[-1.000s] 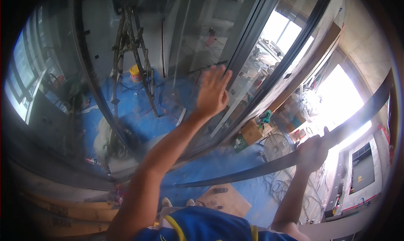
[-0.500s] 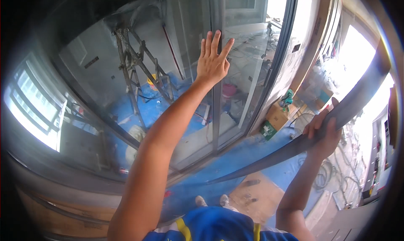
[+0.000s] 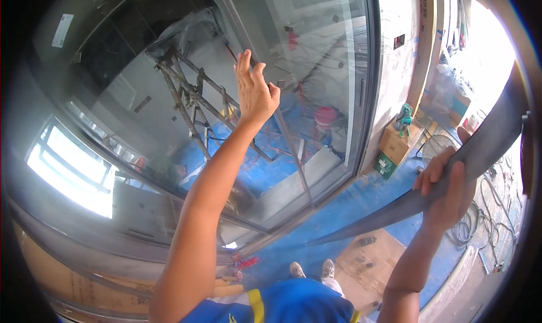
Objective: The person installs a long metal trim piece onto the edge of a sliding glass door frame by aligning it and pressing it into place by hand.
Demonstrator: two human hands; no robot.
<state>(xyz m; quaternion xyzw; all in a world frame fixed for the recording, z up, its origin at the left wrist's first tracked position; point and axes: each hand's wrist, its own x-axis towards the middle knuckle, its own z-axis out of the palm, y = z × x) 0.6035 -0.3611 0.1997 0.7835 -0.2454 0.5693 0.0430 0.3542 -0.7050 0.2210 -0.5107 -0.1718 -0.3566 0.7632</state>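
My left hand [image 3: 258, 97] is raised at a sliding glass door, its palm toward the slim grey upright [image 3: 289, 139] of a glass panel. The fingers are stretched and slightly bent, the thumb stands apart, and nothing is held; whether the palm touches the door I cannot tell. On the right, my right hand [image 3: 443, 190] is wrapped round a long dark grey strip [image 3: 389, 209], probably a frame profile. It slants from the upper right down toward the floor, narrowing with distance. The glass [image 3: 316, 52] fills the space ahead, within a dark frame [image 3: 370, 86].
Behind the glass stand a wooden trestle ladder [image 3: 189, 91] and a pink bucket [image 3: 324, 116]. Right of the door, a green power tool [image 3: 403, 117] sits on cardboard boxes [image 3: 398, 142]. Coiled cables [image 3: 466, 227] lie at the right. Cardboard [image 3: 370, 261] covers part of the blue floor.
The view has shifted. My left hand and the door's slim upright have moved left in the picture, and the fingers, spread before, are closer together. My right hand keeps hold of the grey strip.
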